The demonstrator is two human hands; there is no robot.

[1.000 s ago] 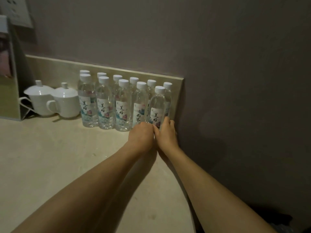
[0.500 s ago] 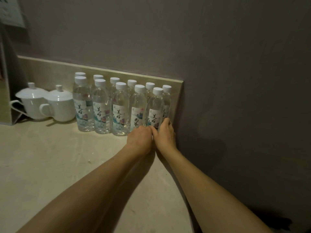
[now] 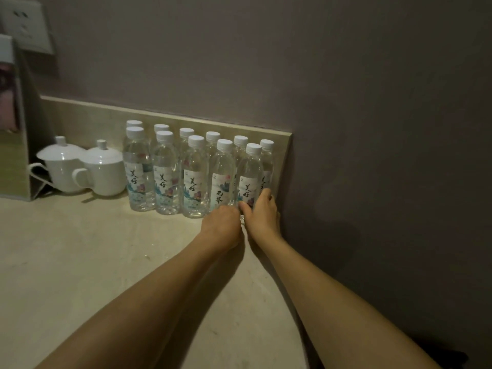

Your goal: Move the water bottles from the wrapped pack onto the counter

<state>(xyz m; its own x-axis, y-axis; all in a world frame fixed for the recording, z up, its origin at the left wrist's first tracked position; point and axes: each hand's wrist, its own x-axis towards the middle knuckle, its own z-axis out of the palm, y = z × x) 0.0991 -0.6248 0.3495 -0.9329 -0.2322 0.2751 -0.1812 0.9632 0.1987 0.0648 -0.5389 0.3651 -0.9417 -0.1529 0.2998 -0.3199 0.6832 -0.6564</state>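
Several clear water bottles [image 3: 165, 177] with white caps and printed labels stand in two rows on the beige counter [image 3: 80, 262], against the low backsplash. My left hand [image 3: 222, 229] rests curled at the base of the second bottle from the right in the front row [image 3: 222, 177]. My right hand [image 3: 262, 211] wraps around the lower part of the rightmost front bottle [image 3: 249, 177], fingers reaching behind it. Both hands touch each other. No wrapped pack is visible.
Two white lidded cups [image 3: 87, 169] stand left of the bottles. A standing card holder [image 3: 13, 129] is at the far left, with a wall socket [image 3: 26, 27] above it. The counter ends at a grey wall [image 3: 372, 155] on the right.
Only the view has shifted slightly. Both hands stay at the base of the right-hand bottles, and the bottles have not moved.
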